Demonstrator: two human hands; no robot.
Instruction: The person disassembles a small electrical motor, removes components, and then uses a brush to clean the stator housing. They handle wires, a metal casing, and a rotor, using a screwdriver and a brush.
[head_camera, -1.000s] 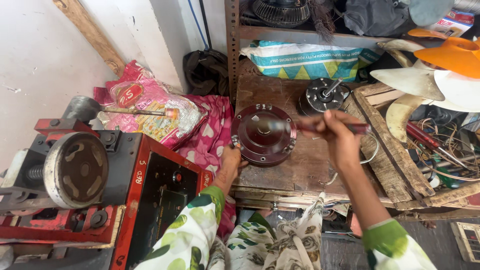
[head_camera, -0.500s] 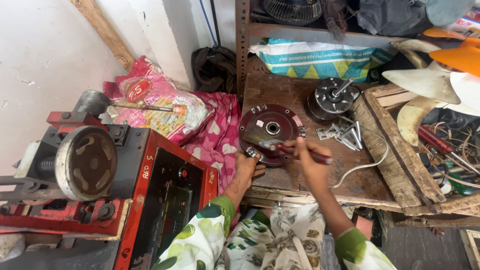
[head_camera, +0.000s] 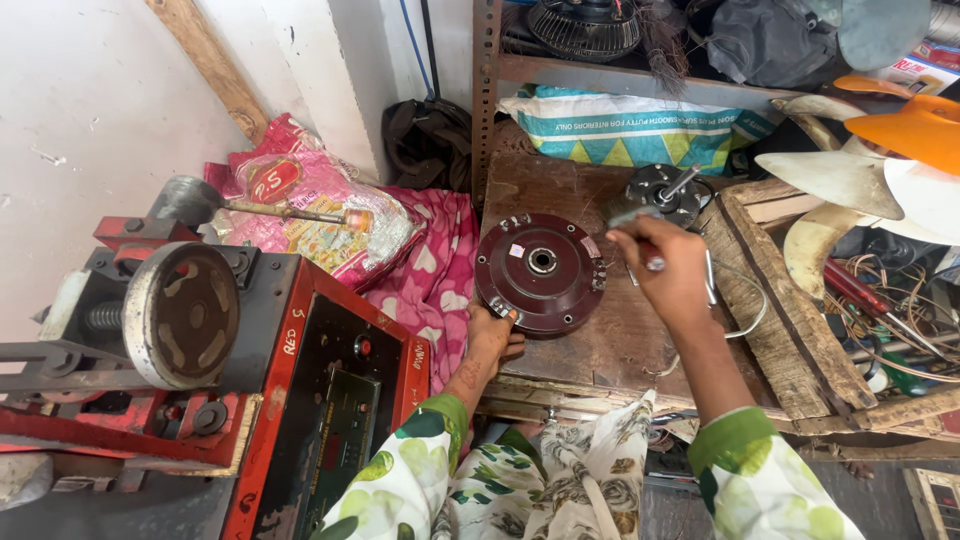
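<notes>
Head cam: left hand (head_camera: 492, 338) grips edge of motor cover (head_camera: 541, 272) on table (head_camera: 620, 340); right hand (head_camera: 672, 270) clenched round a tool (head_camera: 632, 216) w/ handle.

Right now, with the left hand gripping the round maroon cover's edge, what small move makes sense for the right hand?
Probably lower the tool in the right hand onto the maroon cover: the left hand steadies its near rim, and the tool hovers beside its right edge.

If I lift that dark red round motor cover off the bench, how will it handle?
The motor cover looks like thick cast metal, so probably heavy for its size and stiff. It lies flat on the wooden bench, so unlikely to roll unless stood on edge. The left hand grips its rim; the smooth painted face may be slippery.
</notes>
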